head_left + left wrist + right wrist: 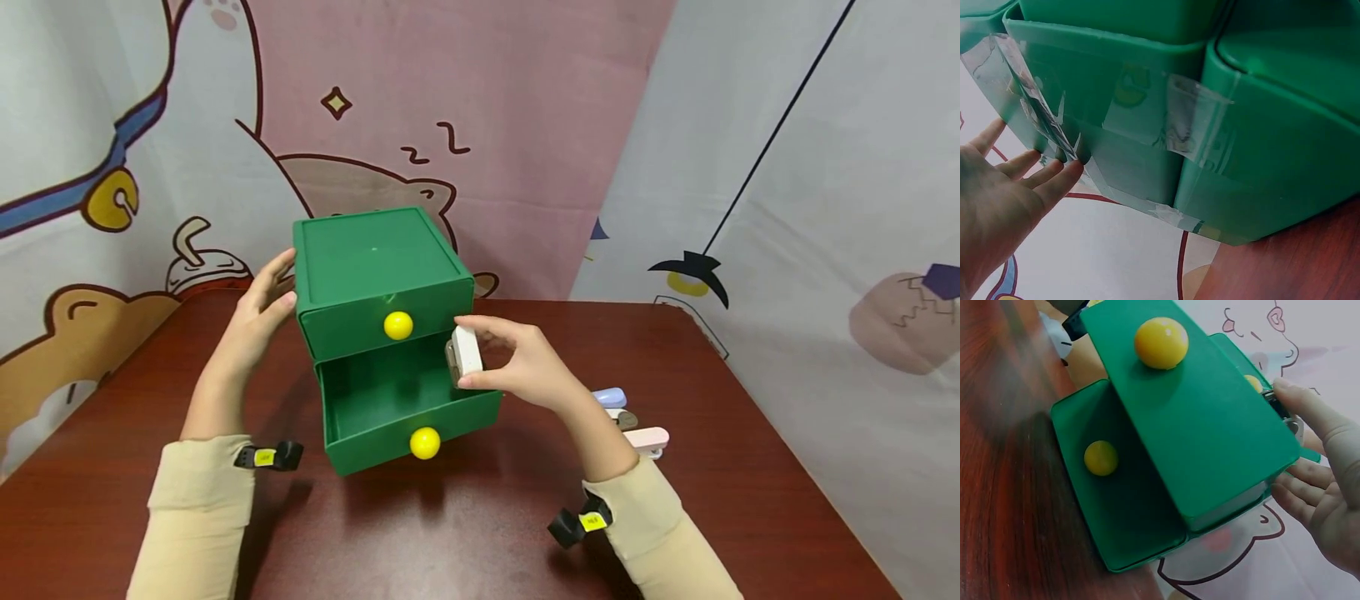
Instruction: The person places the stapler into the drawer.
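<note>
The right hand (517, 358) pinches a small white object (469, 350) between thumb and fingers at the right end of the open lower drawer (375, 448). The left hand (255, 321), fingers spread, touches the side of the green cabinet (375, 258), which stands on the table (420, 542).

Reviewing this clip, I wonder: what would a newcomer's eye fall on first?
Probably the bright green drawer cabinet, just left of centre in the head view, with two round yellow knobs on its front. Next, the small white object that the right hand pinches at the right end of the open lower drawer. Behind, the cartoon backdrop also stands out.
</note>
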{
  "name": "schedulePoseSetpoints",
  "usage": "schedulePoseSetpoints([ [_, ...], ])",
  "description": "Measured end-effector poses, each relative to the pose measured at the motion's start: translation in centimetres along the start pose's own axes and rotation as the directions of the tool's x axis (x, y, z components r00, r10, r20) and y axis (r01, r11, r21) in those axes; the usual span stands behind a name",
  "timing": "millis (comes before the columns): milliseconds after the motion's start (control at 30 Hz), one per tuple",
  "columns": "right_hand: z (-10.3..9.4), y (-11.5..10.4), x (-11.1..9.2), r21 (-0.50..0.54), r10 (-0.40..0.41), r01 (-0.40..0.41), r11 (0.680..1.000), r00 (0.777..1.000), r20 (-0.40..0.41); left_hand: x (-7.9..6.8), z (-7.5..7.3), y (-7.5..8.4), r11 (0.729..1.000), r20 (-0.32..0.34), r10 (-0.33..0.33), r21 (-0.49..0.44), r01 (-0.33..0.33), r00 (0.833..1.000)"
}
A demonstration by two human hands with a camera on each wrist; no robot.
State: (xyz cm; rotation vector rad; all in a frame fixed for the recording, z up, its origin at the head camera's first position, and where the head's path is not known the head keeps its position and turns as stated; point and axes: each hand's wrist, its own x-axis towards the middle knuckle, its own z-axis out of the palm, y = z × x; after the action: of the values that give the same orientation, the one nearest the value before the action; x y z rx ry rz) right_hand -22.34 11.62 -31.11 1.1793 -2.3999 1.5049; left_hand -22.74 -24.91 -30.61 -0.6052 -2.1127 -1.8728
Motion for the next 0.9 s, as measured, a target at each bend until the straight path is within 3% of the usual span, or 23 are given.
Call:
schedulePoseSetpoints([
  [400,0.2,0.3,1.1,-0.100,-0.004,0.019,0.995,0.989,0.148,0.0,0.1,0.2,0.999,0.001,0.015,-0.047,-0.015,1.000],
  [700,-0.1,-0.7,2.0,-0.237,0.103,-0.034,0.971,0.953,0.285,-0.1,0.1,0.2,0.999,0.001,0.013,-0.045,-0.013,1.000],
  [800,-0.1,-0.9,1.9,-0.242,0.116,-0.042,0.969,0.946,0.301,-0.1,0.1,0.2,0.999,0.004,0.011,-0.046,-0.011,1.000],
  [900,-0.1,-0.8,1.4,-0.214,0.093,-0.034,0.976,0.957,0.274,-0.1,0.1,0.2,0.999,0.005,0.010,-0.044,-0.009,1.000],
])
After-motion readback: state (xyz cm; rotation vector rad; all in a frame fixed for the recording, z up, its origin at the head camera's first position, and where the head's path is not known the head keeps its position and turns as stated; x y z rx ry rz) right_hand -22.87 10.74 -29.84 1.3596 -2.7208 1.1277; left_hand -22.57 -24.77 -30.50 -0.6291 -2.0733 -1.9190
